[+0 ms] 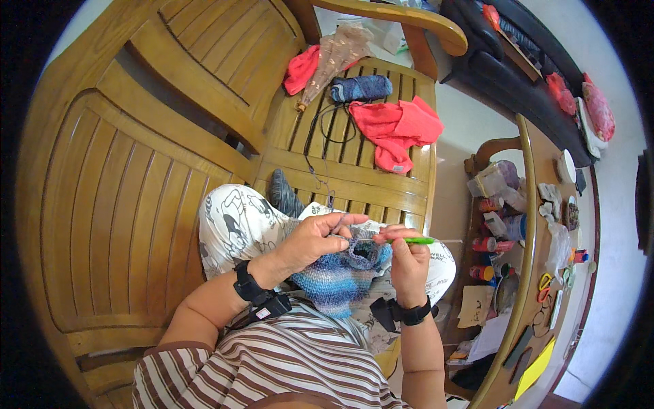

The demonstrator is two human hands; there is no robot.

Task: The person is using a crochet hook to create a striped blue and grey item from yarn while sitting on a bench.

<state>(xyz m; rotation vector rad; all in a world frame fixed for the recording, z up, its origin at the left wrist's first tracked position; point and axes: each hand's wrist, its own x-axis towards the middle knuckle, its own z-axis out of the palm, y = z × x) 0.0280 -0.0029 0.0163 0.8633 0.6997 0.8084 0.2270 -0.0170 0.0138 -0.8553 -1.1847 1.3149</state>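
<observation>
A crocheted piece [334, 283] in blue, grey and white stripes lies over my lap, its upper edge raised between my hands. My left hand [306, 238] pinches that edge, index finger stretched out with yarn near it. In my right hand [410, 269] is a crochet hook [419, 240] with a green handle, lying crosswise, its tip end toward the left hand and the work. Exactly where the tip meets the stitches is too small to tell. A yarn strand [327, 184] runs up from the work toward a blue yarn ball [361, 88] on the bench.
The wooden bench [388, 178] also bears a red cloth [398, 129], a folded brown umbrella [334, 58] and a black cable loop [323, 133]. To the right stands a wooden table [523, 300] with scissors [544, 286], a yellow sheet [536, 368] and crowded shelf below. A black sofa [504, 88] is beyond.
</observation>
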